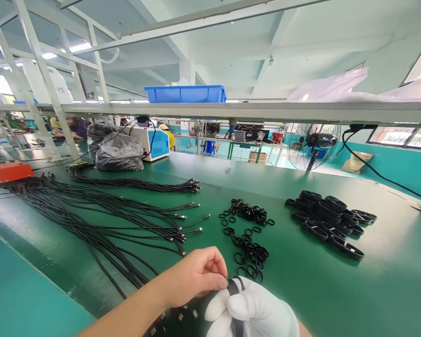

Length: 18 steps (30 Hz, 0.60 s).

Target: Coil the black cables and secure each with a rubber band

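My right hand (252,306), in a white glove, is closed around a coiled black cable (235,286) at the bottom of the head view. Bare and with curled fingers, my left hand (205,274) is at the coil's left side, its thumb tip against the cable. Part of the coil is hidden by the glove. Just beyond my hands lie loose black rings (250,252) and a second heap of rings (249,211). Long black cables (126,222) with metal plugs stretch across the table on the left. Several cable ends show below my left forearm.
Finished-looking cable coils (330,215) are piled at right on the green table (287,285). Another cable bundle (150,184), a plastic bag (119,152), a blue-white machine (156,142) and a red box (9,171) stand left. A shelf (252,110) spans above, bearing a blue bin (185,94).
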Each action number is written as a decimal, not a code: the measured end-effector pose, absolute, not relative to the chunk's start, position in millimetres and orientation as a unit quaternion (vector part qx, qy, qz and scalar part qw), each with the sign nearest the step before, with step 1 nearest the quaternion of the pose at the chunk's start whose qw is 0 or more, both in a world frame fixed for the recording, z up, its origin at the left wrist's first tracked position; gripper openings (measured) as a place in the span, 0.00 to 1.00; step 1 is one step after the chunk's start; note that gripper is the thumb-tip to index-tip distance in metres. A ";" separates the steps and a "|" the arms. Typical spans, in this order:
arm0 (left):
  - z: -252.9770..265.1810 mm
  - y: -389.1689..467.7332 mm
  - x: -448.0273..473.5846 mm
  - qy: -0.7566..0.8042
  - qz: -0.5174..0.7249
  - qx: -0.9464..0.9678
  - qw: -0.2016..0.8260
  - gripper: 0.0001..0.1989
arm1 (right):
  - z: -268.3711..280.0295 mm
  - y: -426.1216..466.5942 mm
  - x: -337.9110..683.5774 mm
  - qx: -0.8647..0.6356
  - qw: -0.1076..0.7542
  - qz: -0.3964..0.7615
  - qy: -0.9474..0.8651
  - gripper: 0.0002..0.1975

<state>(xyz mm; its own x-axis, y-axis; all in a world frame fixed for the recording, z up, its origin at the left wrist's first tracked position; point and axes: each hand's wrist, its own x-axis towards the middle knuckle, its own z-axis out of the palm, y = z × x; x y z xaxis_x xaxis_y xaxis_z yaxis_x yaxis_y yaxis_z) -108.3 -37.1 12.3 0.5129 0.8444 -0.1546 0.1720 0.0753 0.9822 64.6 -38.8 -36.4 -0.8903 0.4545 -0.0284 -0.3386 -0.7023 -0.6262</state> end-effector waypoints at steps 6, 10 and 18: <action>-25.8 -42.4 -79.4 0.300 0.425 0.472 0.712 0.21 | -29.7 -39.5 68.4 -0.077 0.231 0.894 -0.376 0.16; -21.8 -43.1 -73.5 0.314 0.463 0.512 0.652 0.20 | -22.4 -36.3 71.8 -0.085 0.247 0.871 -0.416 0.14; 7.5 -67.6 -75.6 0.438 0.408 0.631 0.493 0.08 | 3.2 -28.5 100.3 -0.185 0.163 0.803 -0.543 0.15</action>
